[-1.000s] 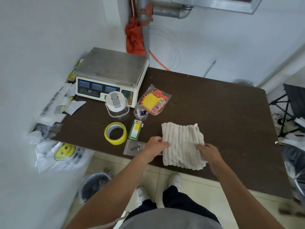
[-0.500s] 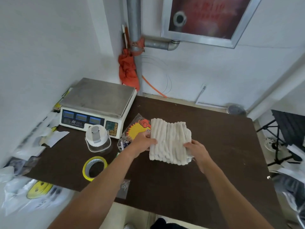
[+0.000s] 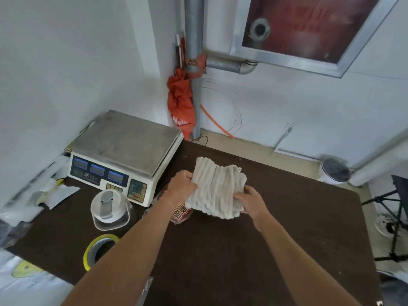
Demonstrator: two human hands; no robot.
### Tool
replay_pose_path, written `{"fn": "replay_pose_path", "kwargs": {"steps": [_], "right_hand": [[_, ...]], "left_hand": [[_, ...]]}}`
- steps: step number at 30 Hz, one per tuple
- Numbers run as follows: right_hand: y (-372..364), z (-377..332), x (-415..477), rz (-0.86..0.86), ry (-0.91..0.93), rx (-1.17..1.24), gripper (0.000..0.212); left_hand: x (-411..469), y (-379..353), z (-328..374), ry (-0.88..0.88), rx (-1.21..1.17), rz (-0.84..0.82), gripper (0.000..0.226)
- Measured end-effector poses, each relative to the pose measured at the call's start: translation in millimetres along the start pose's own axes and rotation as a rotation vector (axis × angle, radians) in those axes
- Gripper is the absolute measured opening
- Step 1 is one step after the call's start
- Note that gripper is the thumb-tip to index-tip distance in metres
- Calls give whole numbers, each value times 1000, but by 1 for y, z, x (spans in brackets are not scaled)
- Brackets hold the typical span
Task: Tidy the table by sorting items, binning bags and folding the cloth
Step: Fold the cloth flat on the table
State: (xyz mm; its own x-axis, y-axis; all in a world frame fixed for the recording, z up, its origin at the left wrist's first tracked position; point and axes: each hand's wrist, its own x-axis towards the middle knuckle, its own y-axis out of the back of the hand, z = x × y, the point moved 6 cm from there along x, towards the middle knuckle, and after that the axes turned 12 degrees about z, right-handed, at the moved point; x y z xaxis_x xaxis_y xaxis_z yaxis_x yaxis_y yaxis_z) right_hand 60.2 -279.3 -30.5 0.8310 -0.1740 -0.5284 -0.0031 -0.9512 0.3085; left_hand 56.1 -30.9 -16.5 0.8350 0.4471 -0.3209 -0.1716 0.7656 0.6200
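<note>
A folded white ribbed cloth (image 3: 217, 187) is held over the far middle of the dark brown table (image 3: 287, 228). My left hand (image 3: 182, 187) grips its left edge and my right hand (image 3: 249, 200) grips its right lower corner. A red and yellow printed bag (image 3: 180, 214) lies on the table, mostly hidden under the cloth and my left forearm. A small clear bag (image 3: 145, 288) lies at the near edge, partly behind my left arm.
A white electronic scale (image 3: 123, 155) stands at the back left. In front of it are a clear container with a white lid (image 3: 109, 208) and a yellow tape roll (image 3: 99, 248). Loose plastic bags (image 3: 28, 204) pile at the left edge. A small white bin (image 3: 334, 172) stands on the floor beyond the table.
Both hands have carried the folded cloth from the near edge toward the far middle of the table, over the printed bag. The camera has tilted upward.
</note>
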Motion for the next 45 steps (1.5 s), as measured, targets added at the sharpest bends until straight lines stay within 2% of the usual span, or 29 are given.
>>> {"fn": "replay_pose_path", "kwargs": {"steps": [7,15,20,24,28,32,37,45], "right_hand": [[-21,-27,46,-30,48,40,63],[-42,-36,69,-85,2,148,60],[-54,-40,80,-123,17,135,74],[-56,-40,89,-128,-5,94,87],[-56,-38,89,-73,-14,1,77],[-57,-27,90,-7,-31,-58,85],[-54,-24,81,89,-49,-95,81],[-51,-30,41,151,-34,-119,79]], "left_hand": [[43,-2,18,-49,136,162,25],[77,-2,39,-120,222,309,18],[90,-6,52,-160,206,375,15],[99,-16,45,-133,154,272,11],[99,-27,28,-102,148,93,29],[93,-26,12,-101,131,83,36],[76,-19,0,-82,30,77,35],[30,-6,-13,-110,-23,9,43]]}}
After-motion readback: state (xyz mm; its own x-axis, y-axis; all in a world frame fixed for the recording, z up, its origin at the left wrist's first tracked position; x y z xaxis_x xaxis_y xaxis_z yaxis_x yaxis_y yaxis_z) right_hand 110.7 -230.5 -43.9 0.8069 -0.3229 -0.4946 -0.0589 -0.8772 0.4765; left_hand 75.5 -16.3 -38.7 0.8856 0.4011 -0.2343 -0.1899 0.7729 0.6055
